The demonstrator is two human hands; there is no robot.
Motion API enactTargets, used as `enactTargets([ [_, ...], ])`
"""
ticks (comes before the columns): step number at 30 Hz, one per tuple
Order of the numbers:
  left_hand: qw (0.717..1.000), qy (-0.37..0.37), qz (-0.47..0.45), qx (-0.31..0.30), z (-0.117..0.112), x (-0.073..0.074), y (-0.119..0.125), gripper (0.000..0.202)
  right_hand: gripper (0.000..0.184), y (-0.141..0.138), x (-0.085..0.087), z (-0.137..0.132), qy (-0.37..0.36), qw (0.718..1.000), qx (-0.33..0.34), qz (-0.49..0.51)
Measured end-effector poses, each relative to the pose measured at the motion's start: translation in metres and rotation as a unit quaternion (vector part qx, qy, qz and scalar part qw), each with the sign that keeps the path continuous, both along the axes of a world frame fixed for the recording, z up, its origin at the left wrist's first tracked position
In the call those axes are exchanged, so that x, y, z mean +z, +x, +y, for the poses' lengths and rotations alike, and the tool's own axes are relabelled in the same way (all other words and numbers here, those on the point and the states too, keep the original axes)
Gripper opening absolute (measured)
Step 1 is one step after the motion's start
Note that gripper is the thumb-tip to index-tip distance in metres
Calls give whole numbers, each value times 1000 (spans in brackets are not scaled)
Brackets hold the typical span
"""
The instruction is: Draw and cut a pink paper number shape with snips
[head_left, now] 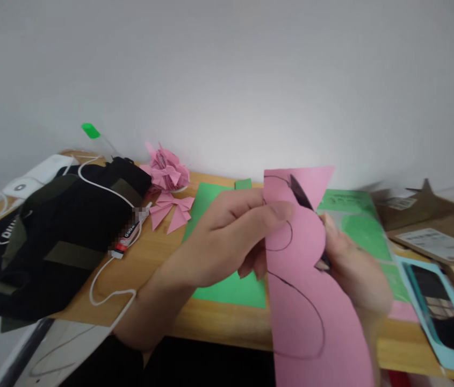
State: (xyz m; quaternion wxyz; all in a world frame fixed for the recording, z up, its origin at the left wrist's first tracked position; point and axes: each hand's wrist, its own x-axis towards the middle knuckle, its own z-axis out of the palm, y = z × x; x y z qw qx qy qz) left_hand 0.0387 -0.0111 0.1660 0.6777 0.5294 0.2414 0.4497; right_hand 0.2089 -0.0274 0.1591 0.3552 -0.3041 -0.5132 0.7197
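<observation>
A pink sheet of paper (299, 306) with curved dark lines drawn on it hangs upright in front of me. My left hand (235, 231) pinches its left edge, thumb on the near face and fingers behind. My right hand (355, 263) is closed around scissors (301, 194) at the sheet's right side. One dark blade lies across the paper's near face, pointing up and left, where a flap of paper stands off to the right. Most of the scissors' handles are hidden behind the paper and my fingers. The sheet's right edge is cut in a wavy outline.
Green paper (227, 290) lies on the wooden table (227, 322). Pink folded bows (172, 208) and a pink paper cluster (166, 167) stand behind. A black bag (61, 236) and white cable (101, 185) are left; a phone (444, 309) and cardboard (444, 226) are right.
</observation>
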Motion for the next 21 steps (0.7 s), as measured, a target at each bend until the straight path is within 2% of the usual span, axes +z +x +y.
enactTargets([
  [3, 997, 41, 7, 69, 0, -1, 1, 41, 64, 1, -8, 1, 6, 1000, 7, -1],
  [5, 995, 50, 18, 88, 0, -2, 2, 43, 64, 0, -10, 2, 3, 1000, 11, 4],
  [13, 993, 64, 20, 97, -2, -3, 4, 43, 60, -1, -7, -1, 12, 999, 10, 35],
  [17, 992, 71, 39, 100, -3, -1, 4, 42, 60, 0, -9, -3, -4, 999, 7, 40],
  [21, 992, 88, 61, 73, -3, -1, 4, 44, 62, 3, -10, -5, -41, 999, -16, 12],
])
